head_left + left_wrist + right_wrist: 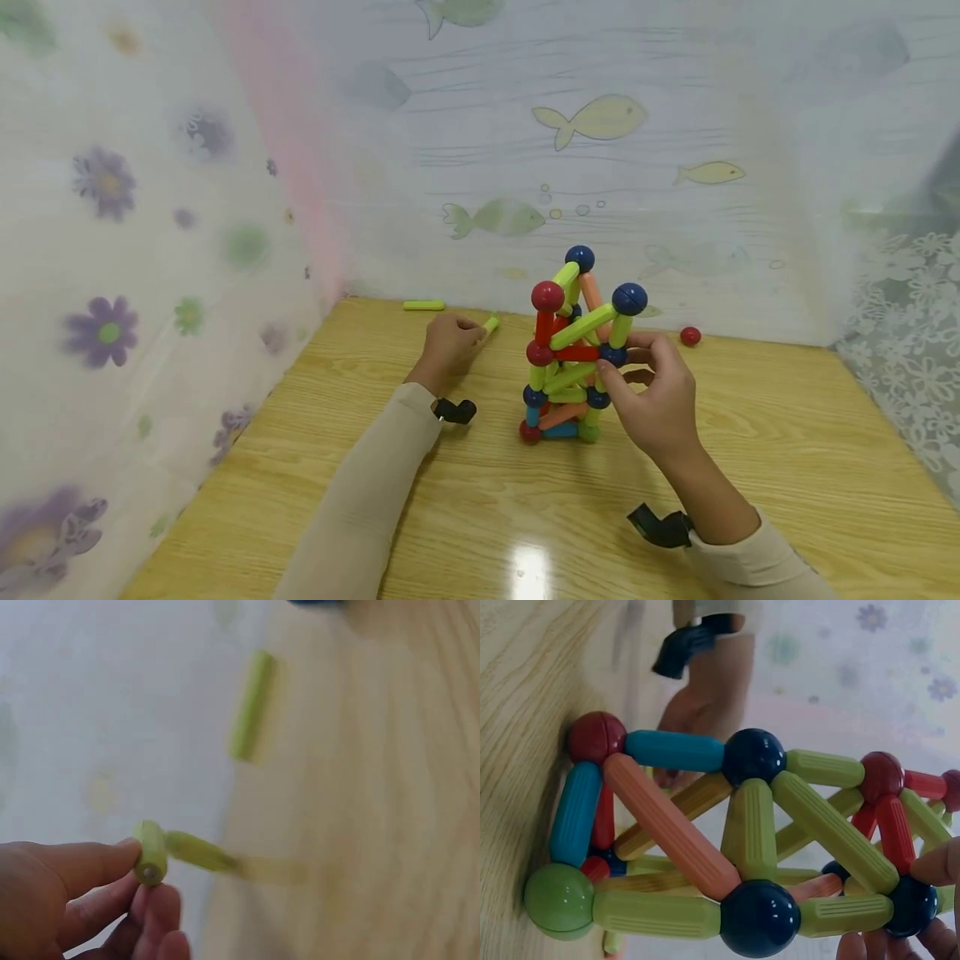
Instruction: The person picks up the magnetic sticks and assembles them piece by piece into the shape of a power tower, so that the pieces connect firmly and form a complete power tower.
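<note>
My left hand (452, 346) pinches a yellow-green rod (151, 853) between thumb and fingers, its round metal end showing in the left wrist view. A second yellow-green rod (199, 851) appears right beside it there. At centre right, a tower of coloured magnetic rods and balls (576, 353) stands on the table, with red and dark blue balls at its top. Thumb and fingers of my right hand (656, 396) hold a dark blue ball (911, 906) on the tower's right side. Lower down, the right wrist view shows a green ball (559, 901) and an orange rod (671, 826).
Another yellow-green rod (423, 305) lies by the back edge of the wooden table (465, 517). A loose red ball (690, 336) sits behind and right of the right hand. A fish-patterned curtain (480, 150) hangs along the back, and a flowered one (150, 275) borders the left.
</note>
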A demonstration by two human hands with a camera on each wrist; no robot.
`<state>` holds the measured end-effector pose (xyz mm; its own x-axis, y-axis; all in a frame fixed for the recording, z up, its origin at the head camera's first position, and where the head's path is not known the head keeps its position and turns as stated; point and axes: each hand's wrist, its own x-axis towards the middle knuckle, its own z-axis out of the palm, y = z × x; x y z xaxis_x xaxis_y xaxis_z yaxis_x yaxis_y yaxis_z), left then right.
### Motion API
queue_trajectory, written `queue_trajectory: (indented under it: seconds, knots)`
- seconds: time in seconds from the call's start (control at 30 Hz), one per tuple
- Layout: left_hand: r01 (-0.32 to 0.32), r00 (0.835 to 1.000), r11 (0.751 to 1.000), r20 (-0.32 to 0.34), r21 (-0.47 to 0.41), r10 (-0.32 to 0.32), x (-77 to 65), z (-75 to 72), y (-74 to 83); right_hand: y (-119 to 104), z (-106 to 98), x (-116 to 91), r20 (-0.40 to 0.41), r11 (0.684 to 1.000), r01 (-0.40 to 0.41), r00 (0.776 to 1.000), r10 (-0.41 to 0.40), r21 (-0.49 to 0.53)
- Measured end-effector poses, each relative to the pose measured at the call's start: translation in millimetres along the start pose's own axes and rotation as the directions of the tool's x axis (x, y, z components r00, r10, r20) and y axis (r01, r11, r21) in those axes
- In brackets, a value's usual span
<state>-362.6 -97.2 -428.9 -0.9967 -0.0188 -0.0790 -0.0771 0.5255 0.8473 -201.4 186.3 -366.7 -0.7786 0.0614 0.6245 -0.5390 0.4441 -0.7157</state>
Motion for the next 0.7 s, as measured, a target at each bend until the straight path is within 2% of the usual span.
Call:
queue_trajectory:
  seconds: [0.07,0.13,0.2,0.23,0.3,0.37,0.4,0.47,0.53,0.6,0.63,0.7]
  knots:
    - [-0.014,0.999,0.992,0.037,-0.128,0.019,-6.2,-8.2,8.7,1,0,0,-0.002,1.000,0.000,1.000,0.000,-0.006]
    - [-0.055,0.997,0.961,0.045,-0.270,0.070,-14.7,-17.7,20.6,2,1,-1,-0.004,1.000,0.001,1.000,-0.001,-0.010]
    - [-0.134,0.988,0.908,0.021,-0.398,0.156,-27.4,-28.3,37.4,2,1,-1,-0.003,1.000,0.003,1.000,-0.003,-0.009]
    - [-0.191,0.978,0.881,-0.007,-0.433,0.209,-34.8,-33.4,47.3,2,1,-1,0.000,1.000,0.004,1.000,-0.004,-0.010]
    - [-0.321,0.942,0.822,-0.073,-0.470,0.326,-51.4,-41.9,69.7,1,0,-1,0.005,1.000,0.004,1.000,-0.004,-0.004]
    - [-0.454,0.884,0.759,-0.130,-0.467,0.449,-70.3,-47.8,93.3,2,0,-1,0.006,1.000,0.004,1.000,-0.004,0.000]
    - [-0.522,0.845,0.724,-0.155,-0.450,0.512,-79.7,-49.4,104.9,2,-1,0,0.007,1.000,0.003,1.000,-0.003,0.002]
    - [-0.648,0.752,0.656,-0.190,-0.388,0.631,-97.6,-49.6,125.7,2,-1,0,0.006,1.000,0.001,1.000,-0.001,0.008]
    - [-0.753,0.655,0.606,-0.204,-0.255,0.728,-112.7,-47.0,142.1,2,-1,0,0.005,1.000,-0.006,1.000,0.006,0.011]
    - [-0.829,0.557,0.553,-0.202,-0.082,0.805,-122.6,-42.3,153.6,1,0,0,0.007,1.000,-0.013,1.000,0.013,0.013]
    - [-0.848,0.520,0.530,-0.191,0.007,0.833,-126.0,-39.5,157.6,1,0,0,0.010,1.000,-0.016,1.000,0.016,0.013]
    - [-0.858,0.460,0.484,-0.163,0.171,0.873,-129.8,-34.5,161.8,1,1,-1,0.014,1.000,-0.022,1.000,0.022,0.013]
